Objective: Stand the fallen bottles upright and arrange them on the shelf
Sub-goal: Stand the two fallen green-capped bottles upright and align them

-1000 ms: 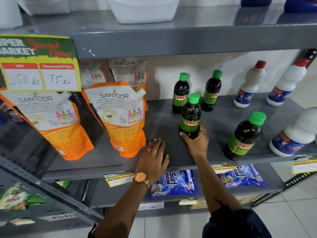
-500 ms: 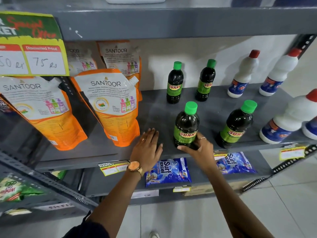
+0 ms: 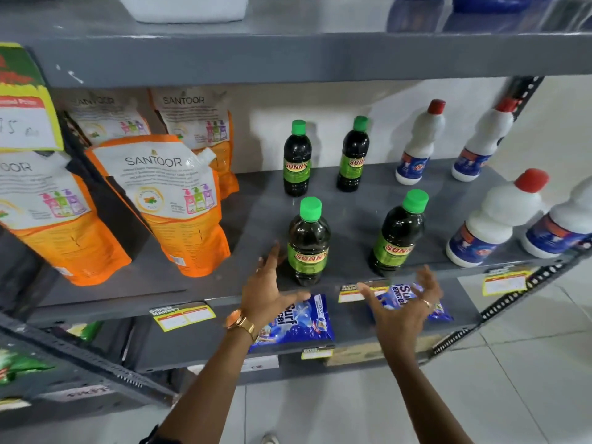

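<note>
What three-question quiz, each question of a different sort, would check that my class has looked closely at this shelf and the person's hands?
1. True or false: all four green-capped bottles stand upright.
2. Multiple choice: the left hand is (A) gripping a bottle, (B) open beside the front-left green-capped bottle, (C) out of view.
3. Fill in: the white bottles have ___ caps.

Key
1. True; the back pair and the front-right one also stand.
2. B; the right hand is open too.
3. Red.

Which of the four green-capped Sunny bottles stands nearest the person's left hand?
The front-left Sunny bottle, just beside the left hand; the other three stand farther right or behind.
</note>
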Demonstrator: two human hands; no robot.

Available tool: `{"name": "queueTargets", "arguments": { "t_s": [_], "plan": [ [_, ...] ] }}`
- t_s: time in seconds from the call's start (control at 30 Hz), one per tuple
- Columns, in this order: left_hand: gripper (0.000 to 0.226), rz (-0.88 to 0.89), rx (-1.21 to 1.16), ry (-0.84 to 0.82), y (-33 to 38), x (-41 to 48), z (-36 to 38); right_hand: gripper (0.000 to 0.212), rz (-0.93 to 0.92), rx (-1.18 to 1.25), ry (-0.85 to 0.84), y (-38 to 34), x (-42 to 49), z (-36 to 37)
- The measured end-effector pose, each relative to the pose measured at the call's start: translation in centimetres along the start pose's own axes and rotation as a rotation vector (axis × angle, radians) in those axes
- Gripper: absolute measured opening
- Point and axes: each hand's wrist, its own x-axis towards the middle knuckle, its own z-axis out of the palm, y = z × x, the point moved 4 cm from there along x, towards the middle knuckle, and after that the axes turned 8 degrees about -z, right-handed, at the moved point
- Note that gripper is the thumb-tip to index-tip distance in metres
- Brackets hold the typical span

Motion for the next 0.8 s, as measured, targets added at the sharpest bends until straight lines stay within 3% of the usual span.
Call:
{"name": "queueTargets", "arguments": {
  "t_s": [0.1,0.2,0.27,0.37,0.7,0.8],
  "plan": [
    [0.102,0.003,0.057,0.14,1.3,-0.3,0.2,0.12,0.031,-0.07,-0.234,2.5,3.9,-0.5],
    [0.092,-0.003,0.068,0.191,2.1,-0.6,0.4,0.088,0.012,-0.074,-0.443,3.7,6.1,-0.3],
    [0.096,-0.045,0.078,0.182,2.1,-0.7,0.5,0.075,0.006,-0.07,-0.464,4.2,6.8,-0.4],
    [0.094,-0.102,0.052,0.185,2.2,-0.8,0.4,0.074,0.028,-0.085,-0.486,5.0,7.3,-0.5],
    [0.08,-0.129,-0.065,0.183,2.3,-0.9,1.4,0.089,-0.057,-0.062,-0.611,5.8,8.5,-0.1],
    [0.095,-0.134,-0.103,0.256,2.3,-1.5,2.4,0.096,-0.086,-0.046,-0.633,6.0,8.2,-0.8]
  ]
}}
